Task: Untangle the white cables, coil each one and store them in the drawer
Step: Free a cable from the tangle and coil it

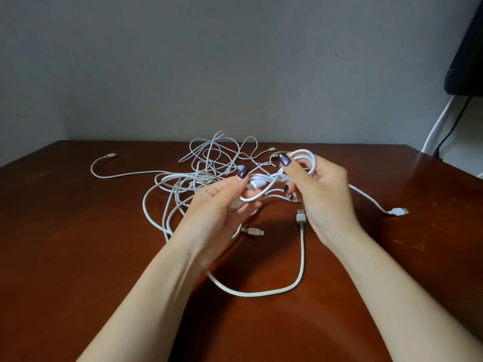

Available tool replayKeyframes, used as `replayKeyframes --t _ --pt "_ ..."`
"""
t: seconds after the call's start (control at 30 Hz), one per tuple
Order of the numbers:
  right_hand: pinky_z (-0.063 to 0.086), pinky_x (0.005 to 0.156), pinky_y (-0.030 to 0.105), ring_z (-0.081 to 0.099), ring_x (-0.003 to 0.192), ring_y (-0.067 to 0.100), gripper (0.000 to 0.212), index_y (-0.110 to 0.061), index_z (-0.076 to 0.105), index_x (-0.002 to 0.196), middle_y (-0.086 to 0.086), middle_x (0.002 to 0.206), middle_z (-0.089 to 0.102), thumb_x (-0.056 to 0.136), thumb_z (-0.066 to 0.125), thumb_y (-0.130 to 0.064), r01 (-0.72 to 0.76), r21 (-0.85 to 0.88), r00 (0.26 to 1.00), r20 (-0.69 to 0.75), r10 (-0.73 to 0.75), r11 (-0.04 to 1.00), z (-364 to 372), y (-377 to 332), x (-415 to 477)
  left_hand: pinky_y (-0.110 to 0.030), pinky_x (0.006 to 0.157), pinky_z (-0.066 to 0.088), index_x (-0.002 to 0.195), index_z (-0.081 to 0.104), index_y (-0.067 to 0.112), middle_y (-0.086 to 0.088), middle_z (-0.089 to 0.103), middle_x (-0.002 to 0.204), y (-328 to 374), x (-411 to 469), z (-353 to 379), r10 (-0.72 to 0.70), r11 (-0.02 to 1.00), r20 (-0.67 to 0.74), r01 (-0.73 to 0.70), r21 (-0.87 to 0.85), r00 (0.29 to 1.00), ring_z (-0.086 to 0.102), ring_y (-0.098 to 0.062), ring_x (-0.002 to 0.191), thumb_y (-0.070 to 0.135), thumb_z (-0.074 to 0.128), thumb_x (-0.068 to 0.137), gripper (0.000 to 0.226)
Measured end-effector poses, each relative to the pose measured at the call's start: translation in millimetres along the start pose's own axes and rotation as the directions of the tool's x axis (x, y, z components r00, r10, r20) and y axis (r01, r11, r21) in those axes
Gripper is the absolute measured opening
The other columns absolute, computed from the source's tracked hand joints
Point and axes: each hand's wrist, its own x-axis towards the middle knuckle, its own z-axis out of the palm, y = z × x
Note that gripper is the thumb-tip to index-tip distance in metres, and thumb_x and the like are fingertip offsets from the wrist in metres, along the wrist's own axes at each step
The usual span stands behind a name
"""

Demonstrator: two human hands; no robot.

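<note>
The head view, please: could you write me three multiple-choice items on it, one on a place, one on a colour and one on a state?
1. Where does the tangle lie?
A. in a drawer
B. on the table
C. on the floor

2. What colour is the table?
A. white
B. green
C. reddish brown

3. What is the right hand doing?
A. gripping a coil
B. lying flat
C. hanging empty

Key: 1 B, the tangle rests on the tabletop; 2 C, the bare wood shows it; 3 A, its fingers curl round the loops.
</note>
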Motion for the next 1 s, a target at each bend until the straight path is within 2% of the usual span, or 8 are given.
replayKeyframes --t 0.1,0.2,0.33,0.43,0.57,0.73,0.9,1.0 --pt "0.036 0.047 0.016 0.043 0.046 0.004 0.023 -0.014 0.06 0.066 -0.009 0.047 0.047 0.089 0.062 -0.012 -0.176 0.19 0.982 0.1 0.159 0.966 7.3 2.5 -3.9 -0.015 0.061 0.054 0.054 0.073 0.012 -0.001 0.068 0.062 -0.1 -0.2 2.4 0.024 0.999 -0.02 -0.025 -0.04 1.0 0.064 -0.007 0.06 0.025 0.057 0.07 0.026" --pt "0.036 0.047 0.016 0.044 0.048 0.004 0.025 -0.019 0.064 0.062 -0.007 0.051 0.049 0.087 0.063 -0.013 -0.212 0.223 0.969 0.171 0.176 0.951 11.8 1.9 -10.1 -0.016 0.051 0.052 0.048 0.068 0.014 -0.004 0.066 0.061 -0.3 -0.2 4.8 0.002 0.997 -0.061 -0.008 -0.083 0.998 0.063 -0.008 0.055 0.029 0.056 0.069 0.029" --pt "0.041 0.048 0.017 0.052 0.052 0.008 0.012 -0.02 0.067 0.067 -0.007 0.054 0.056 0.08 0.066 -0.021 -0.179 0.215 0.968 0.213 0.133 0.96 15.9 -1.4 -16.2 -0.015 0.041 0.045 0.069 0.058 0.011 -0.004 0.061 0.059 -1.5 0.7 3.3 -0.048 0.996 -0.066 0.043 -0.075 0.997 0.055 -0.006 0.047 0.039 0.054 0.07 0.028" --pt "0.044 0.048 0.017 0.053 0.05 0.005 0.012 -0.013 0.065 0.074 -0.007 0.053 0.057 0.086 0.064 -0.014 -0.124 0.152 0.985 0.136 0.104 0.98 14.9 -4.4 -14.8 -0.016 0.046 0.045 0.074 0.059 0.019 0.0 0.062 0.068 -2.0 1.5 -1.8 -0.042 0.998 -0.065 0.039 -0.047 0.997 0.057 -0.009 0.058 0.041 0.056 0.072 0.022" --pt "0.045 0.049 0.015 0.054 0.047 0.003 0.015 -0.007 0.063 0.076 -0.005 0.054 0.056 0.088 0.064 -0.015 -0.157 0.146 0.988 0.012 0.157 0.977 10.7 -5.1 -9.4 -0.019 0.05 0.047 0.076 0.063 0.014 0.001 0.06 0.068 1.1 3.4 -4.8 -0.016 0.991 -0.092 0.003 -0.136 0.996 0.056 -0.009 0.056 0.032 0.056 0.076 0.019" --pt "0.047 0.051 0.016 0.057 0.051 0.004 0.015 -0.008 0.064 0.077 -0.005 0.057 0.059 0.088 0.065 -0.018 -0.211 0.162 0.976 -0.015 0.216 0.964 8.5 -2.7 -6.9 -0.015 0.053 0.05 0.081 0.07 0.01 -0.002 0.067 0.072 -1.7 5.2 -7.1 0.085 0.996 -0.075 -0.082 0.043 0.994 0.06 -0.007 0.06 0.011 0.064 0.068 0.014" --pt "0.045 0.049 0.015 0.054 0.048 0.002 0.014 -0.009 0.064 0.077 -0.007 0.055 0.057 0.088 0.066 -0.018 -0.212 0.132 0.976 -0.031 0.218 0.968 7.3 -3.1 -7.2 -0.013 0.059 0.052 0.069 0.075 0.012 -0.002 0.069 0.071 -4.5 5.6 -7.1 0.094 0.989 -0.054 -0.087 0.122 0.994 0.062 -0.005 0.061 0.021 0.065 0.068 0.013" --pt "0.044 0.049 0.016 0.055 0.051 0.002 0.005 -0.011 0.066 0.088 -0.006 0.066 0.061 0.086 0.067 -0.015 -0.117 0.115 0.992 -0.028 0.121 0.986 4.8 -6.2 -7.1 -0.014 0.059 0.051 0.072 0.074 0.011 -0.004 0.068 0.073 -6.5 4.7 -5.6 0.123 0.982 -0.061 -0.112 0.153 0.991 0.062 -0.006 0.063 0.024 0.066 0.067 0.016"
